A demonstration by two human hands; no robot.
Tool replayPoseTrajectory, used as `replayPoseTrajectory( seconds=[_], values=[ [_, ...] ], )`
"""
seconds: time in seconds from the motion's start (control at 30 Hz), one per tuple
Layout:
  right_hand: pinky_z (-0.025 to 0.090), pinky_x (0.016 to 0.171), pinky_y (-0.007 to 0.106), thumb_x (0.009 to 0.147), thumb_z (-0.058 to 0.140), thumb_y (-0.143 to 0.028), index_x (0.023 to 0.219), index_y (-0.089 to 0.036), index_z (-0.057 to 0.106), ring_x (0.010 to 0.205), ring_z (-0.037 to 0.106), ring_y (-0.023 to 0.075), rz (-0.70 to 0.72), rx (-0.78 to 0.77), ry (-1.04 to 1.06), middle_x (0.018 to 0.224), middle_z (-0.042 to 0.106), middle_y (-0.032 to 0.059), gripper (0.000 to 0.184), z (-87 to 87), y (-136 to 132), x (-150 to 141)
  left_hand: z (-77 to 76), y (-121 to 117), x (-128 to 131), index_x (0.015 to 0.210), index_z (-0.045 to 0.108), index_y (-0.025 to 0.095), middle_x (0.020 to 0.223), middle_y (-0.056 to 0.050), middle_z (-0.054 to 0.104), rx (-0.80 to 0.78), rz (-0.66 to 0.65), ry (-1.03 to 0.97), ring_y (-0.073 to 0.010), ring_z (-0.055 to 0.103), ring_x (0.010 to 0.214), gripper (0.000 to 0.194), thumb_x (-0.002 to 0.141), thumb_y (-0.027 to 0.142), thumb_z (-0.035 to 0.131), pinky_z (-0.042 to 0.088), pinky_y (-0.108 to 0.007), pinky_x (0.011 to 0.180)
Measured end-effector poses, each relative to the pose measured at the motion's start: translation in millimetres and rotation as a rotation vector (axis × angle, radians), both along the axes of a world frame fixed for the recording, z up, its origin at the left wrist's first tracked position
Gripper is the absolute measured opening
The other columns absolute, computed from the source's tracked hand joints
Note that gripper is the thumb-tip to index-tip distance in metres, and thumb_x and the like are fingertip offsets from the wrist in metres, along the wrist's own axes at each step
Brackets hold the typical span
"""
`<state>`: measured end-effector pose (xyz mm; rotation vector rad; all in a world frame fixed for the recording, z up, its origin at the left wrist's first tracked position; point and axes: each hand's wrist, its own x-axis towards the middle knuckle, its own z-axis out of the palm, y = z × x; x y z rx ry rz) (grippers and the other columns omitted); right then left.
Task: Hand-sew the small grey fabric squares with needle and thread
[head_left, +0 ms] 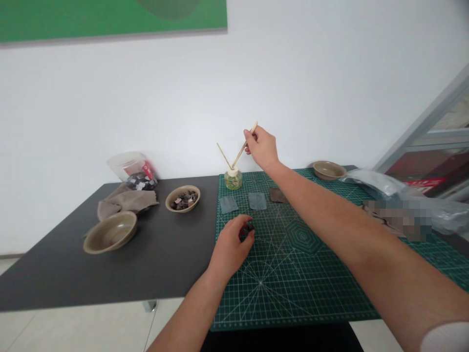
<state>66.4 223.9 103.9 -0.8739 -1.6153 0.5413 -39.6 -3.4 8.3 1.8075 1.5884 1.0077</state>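
Observation:
My right hand (261,146) pinches a thin wooden stick (242,152) between thumb and fingers. The stick slants down to the mouth of a small glass bottle (233,180) with a pale collar and yellowish contents; a second thin stick (223,154) leans out of it to the left. Low over the green cutting mat (278,293), my left hand (231,244) is curled around a small dark stone-like piece (249,226), partly hidden by the fingers. Just beyond it lie two grey-blue squares (229,205) and a brown one (277,195), partly covered by my right forearm.
On the left, a bowl of dark pieces (183,199), another bowl (111,233), a brown cloth (126,201) and a tipped clear tub (134,168) rest on the dark table (172,264). Far right are a shallow bowl (329,170) and clear plastic wrapping (399,193). A wall stands behind.

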Motion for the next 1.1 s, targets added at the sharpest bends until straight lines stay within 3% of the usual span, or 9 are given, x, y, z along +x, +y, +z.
replayPoseTrajectory(
  seconds=[0.3, 0.67, 0.87, 0.97, 1.1],
  values=[
    [0.053, 0.053, 0.024, 0.091, 0.053, -0.057, 0.085, -0.021, 0.057, 0.057, 0.061, 0.0112, 0.011, -0.018, 0.031, 0.065, 0.059, -0.0011, 0.036, -2.0, 2, 4, 1.0, 0, 0, 0.108, 0.06, 0.023, 0.091, -0.003, 0.066, -0.006, 0.009, 0.0, -0.0175, 0.062, 0.083, 0.023, 0.085, 0.022, 0.057, 0.049, -0.03, 0.076],
    [0.053, 0.057, 0.026, 0.091, 0.055, -0.053, 0.084, -0.022, 0.056, 0.06, 0.061, 0.0119, 0.025, -0.06, 0.069, 0.067, 0.059, -0.0011, 0.032, -13.2, 7, 1, 4.0, 0, 0, 0.104, 0.067, 0.022, 0.097, -0.004, 0.066, 0.025, -0.043, 0.04, -0.0182, 0.062, 0.087, 0.021, 0.088, 0.02, 0.055, 0.05, -0.032, 0.08],
    [0.053, 0.065, 0.027, 0.093, 0.052, -0.055, 0.09, -0.022, 0.059, 0.068, 0.063, 0.0132, 0.02, -0.005, 0.016, 0.071, 0.06, -0.0004, 0.033, -6.7, 1, 0, 3.2, 1, 0, 0.109, 0.068, 0.02, 0.095, -0.005, 0.065, 0.028, -0.002, -0.002, -0.0168, 0.06, 0.082, 0.026, 0.086, 0.02, 0.056, 0.049, -0.031, 0.077],
    [0.054, 0.067, 0.027, 0.094, 0.051, -0.054, 0.093, -0.022, 0.059, 0.07, 0.064, 0.0137, 0.009, 0.009, 0.003, 0.071, 0.06, -0.0003, 0.033, -1.8, -2, 2, 3.7, 3, -2, 0.099, 0.067, 0.019, 0.084, -0.002, 0.062, 0.004, 0.079, -0.132, -0.0143, 0.057, 0.072, 0.02, 0.082, 0.021, 0.057, 0.047, -0.029, 0.068],
    [0.055, 0.063, 0.026, 0.093, 0.052, -0.053, 0.088, -0.022, 0.058, 0.064, 0.063, 0.0124, -0.001, -0.002, 0.045, 0.069, 0.061, -0.0008, 0.032, 0.7, 0, 7, 19.1, 10, -12, 0.085, 0.054, 0.02, 0.063, 0.005, 0.052, -0.116, 0.182, -0.571, -0.0108, 0.051, 0.054, 0.01, 0.078, 0.026, 0.058, 0.04, -0.024, 0.051]
  ],
)
